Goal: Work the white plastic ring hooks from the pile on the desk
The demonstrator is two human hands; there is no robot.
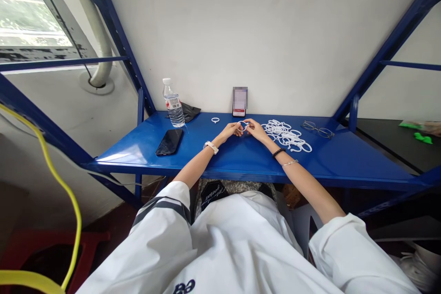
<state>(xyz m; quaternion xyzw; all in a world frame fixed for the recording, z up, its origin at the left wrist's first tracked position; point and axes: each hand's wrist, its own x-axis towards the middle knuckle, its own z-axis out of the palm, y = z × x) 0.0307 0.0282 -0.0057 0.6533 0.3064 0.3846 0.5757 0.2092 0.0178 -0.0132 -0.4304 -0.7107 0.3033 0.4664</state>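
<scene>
Fingers of the left hand (pixel 228 132) and the right hand (pixel 256 129) were clamped on opposite sides of one white ring (pixel 243 122), which they held between them just above the blue desk (pixel 241 161). How each fingertip pressed on it was too small to tell. Just beside the right hand lay a loose pile of white rings (pixel 287 136), many overlapping, with wire-framed eyeglasses (pixel 317 129) to its right. Beyond the hands, a smartphone (pixel 239 112) stood upright near the wall (pixel 275 46), its screen lit and partly blurred. One lone ring (pixel 215 122) lay off to the left, well apart from the pile. Farther left, a clear water bottle (pixel 174 109) with a white cap stood in front of a black pouch (pixel 191 112), and a dark-screened phone (pixel 169 142) lay flat nearer the desk's front edge.
</scene>
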